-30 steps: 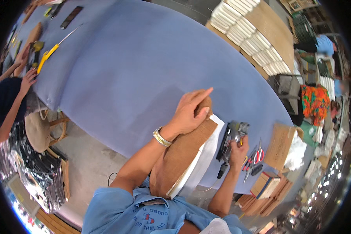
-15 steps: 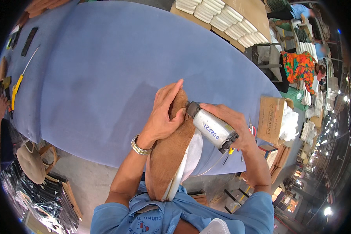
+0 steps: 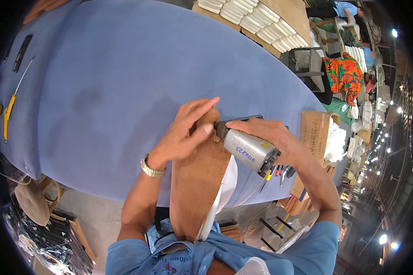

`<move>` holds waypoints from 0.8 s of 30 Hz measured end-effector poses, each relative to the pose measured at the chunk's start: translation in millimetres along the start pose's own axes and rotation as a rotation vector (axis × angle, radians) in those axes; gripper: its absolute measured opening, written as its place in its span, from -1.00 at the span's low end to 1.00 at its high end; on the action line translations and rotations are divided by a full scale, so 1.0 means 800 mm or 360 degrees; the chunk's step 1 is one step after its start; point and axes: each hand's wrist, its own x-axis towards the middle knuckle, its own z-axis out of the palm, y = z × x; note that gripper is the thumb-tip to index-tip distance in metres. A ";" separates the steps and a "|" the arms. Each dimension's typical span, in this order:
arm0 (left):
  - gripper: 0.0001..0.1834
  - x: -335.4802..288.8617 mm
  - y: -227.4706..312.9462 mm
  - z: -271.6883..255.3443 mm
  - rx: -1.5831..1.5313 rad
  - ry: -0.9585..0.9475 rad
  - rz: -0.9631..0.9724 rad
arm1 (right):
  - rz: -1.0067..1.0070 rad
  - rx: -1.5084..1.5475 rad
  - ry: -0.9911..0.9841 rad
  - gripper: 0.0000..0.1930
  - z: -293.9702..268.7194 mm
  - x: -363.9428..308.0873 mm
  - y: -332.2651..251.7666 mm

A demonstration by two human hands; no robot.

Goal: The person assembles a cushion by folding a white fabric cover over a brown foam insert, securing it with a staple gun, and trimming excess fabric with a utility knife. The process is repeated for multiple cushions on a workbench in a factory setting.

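A brown fabric-covered seat pad [image 3: 199, 178] stands between my forearms, its lower end against my shirt. Pale lining and a white edge show along its right side. My left hand [image 3: 188, 130] grips the far end, thumb pressing the fabric on the near face and fingers behind. In my right hand [image 3: 275, 137] is a silver air stapler [image 3: 248, 150], held sideways. Its dark nose touches or nearly touches the pad's right edge, close to my left thumb. The far part of the stapler's handle is partly covered by my right fingers.
The blue padded table [image 3: 124, 68] spreads beneath. A yellow-handled screwdriver [image 3: 8, 114] and a black bar [image 3: 22, 52] lie at far left. Hand tools [image 3: 280, 172] lie right of the stapler. A cardboard box [image 3: 314, 135] stands at right. White pads [image 3: 257, 20] are stacked at the back.
The pad has turned slightly, showing more of its brown face. My right hand and the stapler have shifted a little left. The other person's hands at far left have gone out of view.
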 end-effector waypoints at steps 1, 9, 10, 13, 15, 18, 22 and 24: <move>-0.47 0.007 -0.008 -0.009 -0.0074 -0.0051 0.0003 | -0.0007 0.0020 0.0016 -0.08 0.003 0.002 -0.001; -0.35 0.067 -0.021 0.000 -0.0204 -0.0147 -0.0337 | 0.0101 -0.0143 0.0088 -0.08 0.017 0.002 -0.018; -0.32 0.070 -0.024 0.002 -0.0180 -0.0130 -0.0342 | 0.0132 -0.0161 0.0110 -0.08 0.020 0.001 -0.021; -0.32 0.080 -0.032 0.007 -0.0056 -0.0231 -0.0419 | 0.0202 -0.0195 0.0126 -0.08 0.019 0.001 -0.024; -0.31 0.078 -0.030 0.011 -0.0096 -0.0178 -0.0401 | 0.0242 -0.0191 0.0115 -0.07 0.017 0.001 -0.025; -0.29 0.075 -0.025 0.012 -0.0204 -0.0140 -0.0497 | 0.0264 -0.0171 0.0098 -0.05 0.016 0.005 -0.020; -0.26 0.067 -0.021 0.002 -0.0215 -0.0096 -0.0523 | 0.0219 -0.0140 0.0074 -0.05 0.014 0.021 -0.017; -0.25 0.068 -0.020 0.000 -0.0198 -0.0082 -0.0523 | 0.0230 -0.0141 0.0061 -0.06 0.015 0.025 -0.019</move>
